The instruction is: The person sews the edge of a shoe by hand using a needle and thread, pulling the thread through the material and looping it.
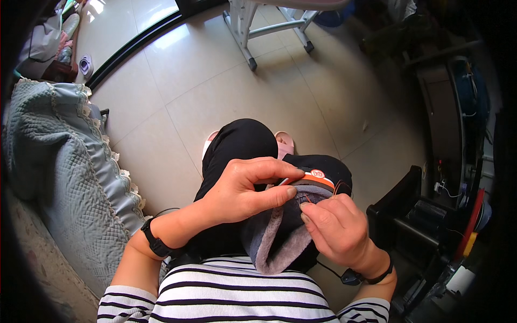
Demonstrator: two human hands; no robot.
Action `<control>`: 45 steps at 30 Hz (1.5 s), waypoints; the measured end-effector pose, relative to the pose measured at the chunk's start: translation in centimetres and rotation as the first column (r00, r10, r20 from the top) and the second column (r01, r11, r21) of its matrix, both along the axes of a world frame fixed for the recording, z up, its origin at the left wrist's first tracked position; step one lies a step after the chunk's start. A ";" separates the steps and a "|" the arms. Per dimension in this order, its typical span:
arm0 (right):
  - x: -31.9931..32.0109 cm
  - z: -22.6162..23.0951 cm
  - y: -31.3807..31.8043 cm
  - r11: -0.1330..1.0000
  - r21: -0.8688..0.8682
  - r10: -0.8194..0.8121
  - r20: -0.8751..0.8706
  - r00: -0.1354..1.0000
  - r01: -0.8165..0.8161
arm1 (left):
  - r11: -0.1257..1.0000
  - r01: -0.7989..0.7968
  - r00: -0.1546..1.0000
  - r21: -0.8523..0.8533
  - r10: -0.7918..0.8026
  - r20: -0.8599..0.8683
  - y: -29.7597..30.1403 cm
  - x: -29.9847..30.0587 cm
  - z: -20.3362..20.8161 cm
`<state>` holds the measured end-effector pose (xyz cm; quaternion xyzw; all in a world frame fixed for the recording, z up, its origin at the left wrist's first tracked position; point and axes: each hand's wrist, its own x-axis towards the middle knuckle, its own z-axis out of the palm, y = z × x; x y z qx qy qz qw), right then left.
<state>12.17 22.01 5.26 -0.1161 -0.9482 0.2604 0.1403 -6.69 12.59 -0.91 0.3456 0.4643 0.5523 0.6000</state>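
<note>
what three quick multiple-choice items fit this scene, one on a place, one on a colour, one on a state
1. Where does the dark garment lie?
A on the floor
B on the person's lap
C on a shelf

2. What colour is its fleecy lining?
A grey
B yellow
C green

3. What is the left hand doing?
A hanging free
B pinching the garment's edge
C resting on the quilted cover

Answers: B, it rests over the knees, against the striped shirt; A, the turned-out inside is grey; B, thumb and fingers close on the edge, opposite the right hand.

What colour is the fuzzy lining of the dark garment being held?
Greyish lilac; the fleece lining shows best in the head view, below the left hand.
</note>
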 end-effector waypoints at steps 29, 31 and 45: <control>-1.7 1.4 0.5 0.924 -0.351 -0.127 0.087 0.988 0.150 | 0.970 -0.085 0.929 0.228 0.159 -0.333 0.2 0.9 -1.1; -1.9 1.5 0.4 0.900 -0.386 -0.171 0.113 0.979 0.202 | 0.967 -0.098 0.901 0.234 0.186 -0.393 0.3 1.0 -1.0; -1.6 1.0 1.0 0.923 -0.367 -0.091 0.074 0.993 0.112 | 0.936 -0.136 0.848 0.324 0.280 -0.451 0.4 1.3 -1.4</control>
